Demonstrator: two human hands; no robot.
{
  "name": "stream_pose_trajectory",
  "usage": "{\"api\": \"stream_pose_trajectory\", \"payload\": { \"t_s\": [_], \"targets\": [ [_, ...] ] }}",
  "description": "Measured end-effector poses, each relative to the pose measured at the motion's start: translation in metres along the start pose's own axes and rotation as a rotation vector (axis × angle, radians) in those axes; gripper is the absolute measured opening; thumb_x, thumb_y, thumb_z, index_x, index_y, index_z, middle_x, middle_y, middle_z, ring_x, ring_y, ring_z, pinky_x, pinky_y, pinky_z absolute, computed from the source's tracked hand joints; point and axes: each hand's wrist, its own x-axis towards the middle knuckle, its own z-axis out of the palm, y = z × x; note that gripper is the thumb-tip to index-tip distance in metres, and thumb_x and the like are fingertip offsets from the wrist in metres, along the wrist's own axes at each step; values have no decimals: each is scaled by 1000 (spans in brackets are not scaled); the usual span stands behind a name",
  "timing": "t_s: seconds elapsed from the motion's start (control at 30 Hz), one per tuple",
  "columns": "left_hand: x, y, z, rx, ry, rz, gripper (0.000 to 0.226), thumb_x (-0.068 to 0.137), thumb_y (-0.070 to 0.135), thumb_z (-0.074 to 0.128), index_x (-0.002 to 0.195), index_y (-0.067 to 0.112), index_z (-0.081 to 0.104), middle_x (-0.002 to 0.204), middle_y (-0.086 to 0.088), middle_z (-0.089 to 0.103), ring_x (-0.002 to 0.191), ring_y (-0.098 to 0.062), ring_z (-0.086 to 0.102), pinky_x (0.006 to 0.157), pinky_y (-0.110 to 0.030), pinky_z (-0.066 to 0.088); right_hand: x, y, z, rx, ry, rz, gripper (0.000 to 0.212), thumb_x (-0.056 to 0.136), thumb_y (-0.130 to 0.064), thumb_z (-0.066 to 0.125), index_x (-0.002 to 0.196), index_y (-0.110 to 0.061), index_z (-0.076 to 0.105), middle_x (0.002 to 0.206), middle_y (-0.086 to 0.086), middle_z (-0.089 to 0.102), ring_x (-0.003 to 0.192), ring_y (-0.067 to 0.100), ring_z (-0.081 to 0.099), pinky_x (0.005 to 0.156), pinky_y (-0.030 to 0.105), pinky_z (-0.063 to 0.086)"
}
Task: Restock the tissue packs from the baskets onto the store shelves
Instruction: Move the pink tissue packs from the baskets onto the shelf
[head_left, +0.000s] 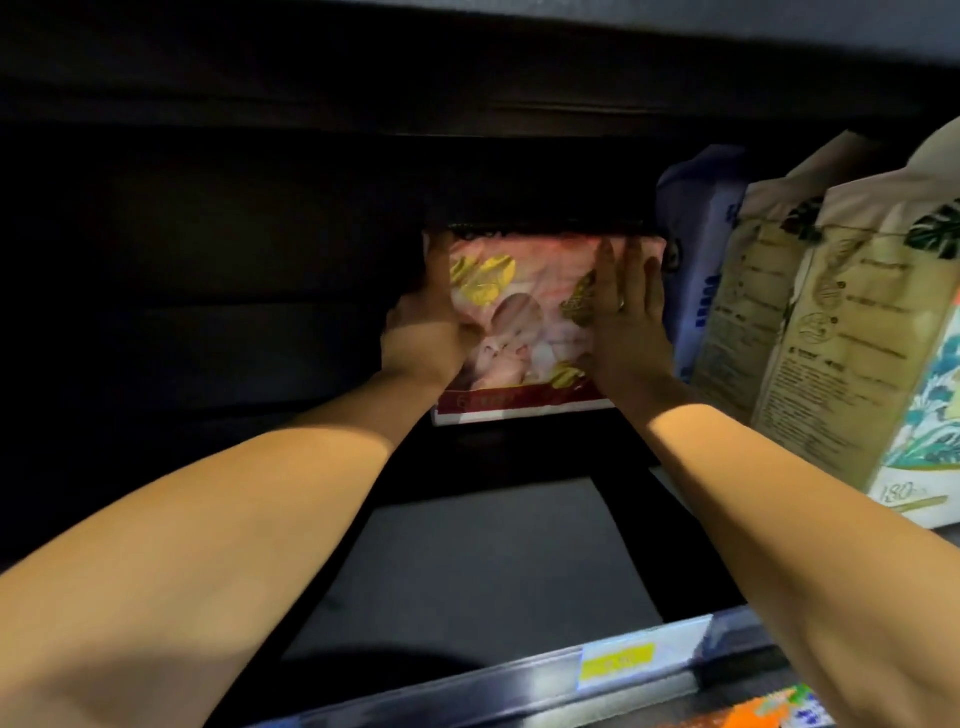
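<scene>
Both forearms reach deep into a dark shelf bay. The left hand is at the left edge of a pink tissue pack, thumb laid up the front face near the upper left corner; its other fingers pass behind the pack and are hidden, so the grip appears to wrap that edge. The pack stands upright at the back of the shelf, its base on the shelf surface, printed with gold leaves, a baby picture and a red band along the bottom. The right hand lies flat against the pack's right side, fingers straight and pointing upward, a ring on one finger; it presses and does not curl round the pack. Just right of that hand stands a blue-and-white pack, then cream leaf-print packs toward the shelf's right end. On the front edge rail sits a yellow price tag.
</scene>
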Motion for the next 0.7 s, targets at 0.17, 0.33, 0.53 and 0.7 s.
{"api": "stream_pose_trajectory", "payload": {
  "t_s": [0.17, 0.33, 0.53, 0.7],
  "targets": [
    [5, 7, 10, 12, -11, -5, 104, 84, 36, 74, 153, 40, -3, 123, -14, 60, 104, -36, 62, 69, -36, 41, -3, 2, -12, 22, -17, 10, 118, 84, -29, 76, 156, -18, -16, 164, 13, -18, 150, 39, -13, 120, 48, 11],
    [7, 15, 18, 11, -17, 17, 107, 82, 35, 77, 154, 39, -3, 123, -14, 60, 103, -36, 63, 69, -34, 43, -3, 11, -16, 3, -42, 51, 118, 84, -23, 76, 155, -17, -17, 163, 13, -19, 150, 39, -14, 120, 48, 14],
    [7, 22, 18, 16, -48, 8, 110, 81, 36, 78, 154, 38, -4, 125, -17, 59, 105, -38, 62, 78, -41, 51, -2, 11, -24, 33, -95, 72, 120, 83, -30, 77, 155, -20, -18, 163, 11, -21, 150, 37, -16, 120, 52, 13],
    [9, 28, 1, -15, -170, -8, 108, 81, 44, 75, 154, 41, -5, 147, -13, 43, 122, -38, 53, 91, -44, 49, 2, 2, -50, -61, -237, 80, 122, 81, -50, 74, 156, -21, -18, 164, 8, -20, 151, 38, -12, 123, 54, 5]
  ]
}}
